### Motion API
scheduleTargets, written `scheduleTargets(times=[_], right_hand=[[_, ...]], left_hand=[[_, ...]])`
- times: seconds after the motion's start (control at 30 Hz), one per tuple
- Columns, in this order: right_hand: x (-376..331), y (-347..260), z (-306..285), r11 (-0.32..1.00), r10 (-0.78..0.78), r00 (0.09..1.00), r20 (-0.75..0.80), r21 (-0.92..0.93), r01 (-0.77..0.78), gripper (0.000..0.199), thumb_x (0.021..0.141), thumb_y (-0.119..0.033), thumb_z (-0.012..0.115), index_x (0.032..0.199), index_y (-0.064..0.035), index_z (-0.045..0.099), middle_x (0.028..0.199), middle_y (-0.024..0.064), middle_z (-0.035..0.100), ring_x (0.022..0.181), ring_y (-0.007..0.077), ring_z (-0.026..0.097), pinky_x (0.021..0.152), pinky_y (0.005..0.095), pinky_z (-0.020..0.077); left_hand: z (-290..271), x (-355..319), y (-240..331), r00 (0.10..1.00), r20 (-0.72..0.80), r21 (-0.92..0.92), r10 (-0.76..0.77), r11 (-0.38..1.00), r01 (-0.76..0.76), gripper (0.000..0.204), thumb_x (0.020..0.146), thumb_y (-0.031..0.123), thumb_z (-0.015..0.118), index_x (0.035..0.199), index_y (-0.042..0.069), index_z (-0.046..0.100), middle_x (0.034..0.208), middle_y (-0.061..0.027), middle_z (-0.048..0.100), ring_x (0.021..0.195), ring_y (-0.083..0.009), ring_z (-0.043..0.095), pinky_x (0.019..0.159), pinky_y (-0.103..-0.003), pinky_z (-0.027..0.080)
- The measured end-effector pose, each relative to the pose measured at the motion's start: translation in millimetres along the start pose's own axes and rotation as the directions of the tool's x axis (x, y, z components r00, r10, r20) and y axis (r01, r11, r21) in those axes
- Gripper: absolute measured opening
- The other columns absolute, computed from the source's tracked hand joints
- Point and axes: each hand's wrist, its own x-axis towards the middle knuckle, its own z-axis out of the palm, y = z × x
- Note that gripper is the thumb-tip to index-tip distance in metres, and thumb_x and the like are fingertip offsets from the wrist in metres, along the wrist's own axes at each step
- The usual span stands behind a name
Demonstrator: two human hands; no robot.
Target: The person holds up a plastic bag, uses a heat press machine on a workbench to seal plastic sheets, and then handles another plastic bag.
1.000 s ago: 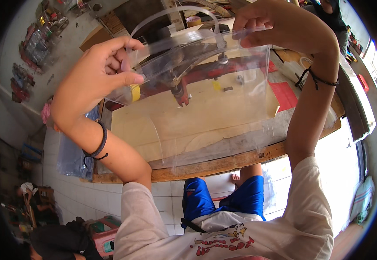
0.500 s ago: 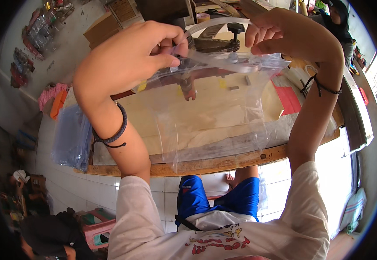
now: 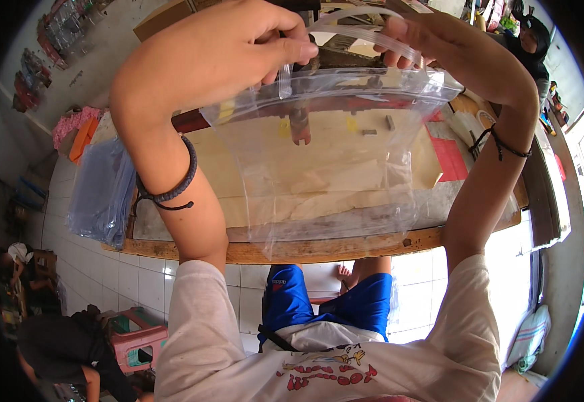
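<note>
A clear plastic bag (image 3: pixel 325 181) hangs in front of me over the near part of the table, its top edge wide and glossy. Above that edge a loop of clear plastic strip (image 3: pixel 356 13) bends between my hands. My left hand (image 3: pixel 238 50) is closed in a pinch at the strip's left end, with a short clear piece dangling under the fingers. The right hand (image 3: pixel 433 37) pinches the strip's other side, close to the bag's top right corner. Whether either hand also grips the bag's edge, I cannot tell.
Folded clear plastic sheets (image 3: pixel 101 194) hang over the left end of the wooden table (image 3: pixel 345 249). Beige sheeting and a red piece (image 3: pixel 449 161) lie on the tabletop. People are at work lower left and upper right. A pink stool (image 3: pixel 138 342) stands on the tiled floor.
Both hands have moved slightly farther up in the view. The strip now arches higher above the bag, and more of the bag's top edge shows. The view has shifted a little.
</note>
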Motion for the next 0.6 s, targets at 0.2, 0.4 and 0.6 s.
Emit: scheduleTargets(times=[0.2, 0.4, 0.6], right_hand=[[-1.0, -63.1, -7.3, 0.992, -0.124, 0.981, 0.151, 0.007, 0.125, 0.042, 0.096, -0.04, 0.067, 0.116, -0.0033, 0.068, 0.103, 0.0125, 0.073, 0.097, 0.0214, 0.069, 0.081, 0.034, 0.0531], [5.3, -29.2, -2.5, 0.956, -0.294, 0.936, 0.194, 0.059, 0.289, 0.042, 0.098, -0.034, 0.062, 0.127, -0.003, 0.062, 0.109, 0.0107, 0.069, 0.093, 0.0173, 0.065, 0.082, 0.0303, 0.0522], [1.9, -34.7, -2.5, 0.945, -0.277, 0.957, 0.082, 0.203, 0.256, 0.03, 0.098, -0.019, 0.065, 0.12, 0.0018, 0.061, 0.099, 0.0039, 0.064, 0.079, 0.0097, 0.058, 0.072, 0.0258, 0.0504]], left_hand=[[-5.8, -3.4, -0.1, 0.999, -0.049, 0.077, -0.009, 0.997, 0.012, 0.037, 0.103, 0.038, 0.053, 0.098, 0.004, 0.067, 0.066, 0.0029, 0.052, 0.061, -0.0045, 0.046, 0.054, -0.022, 0.035], [-10.3, -8.3, 12.7, 0.998, -0.058, -0.012, 0.026, 1.0, -0.027, 0.037, 0.104, 0.038, 0.053, 0.1, 0.004, 0.067, 0.068, 0.0024, 0.053, 0.063, -0.0044, 0.049, 0.054, -0.022, 0.036], [-12.1, -26.2, -7.1, 0.986, -0.159, -0.06, 0.042, 0.997, -0.053, 0.035, 0.104, 0.035, 0.053, 0.104, 0.003, 0.067, 0.07, 0.0022, 0.053, 0.066, -0.0046, 0.05, 0.057, -0.022, 0.038]])
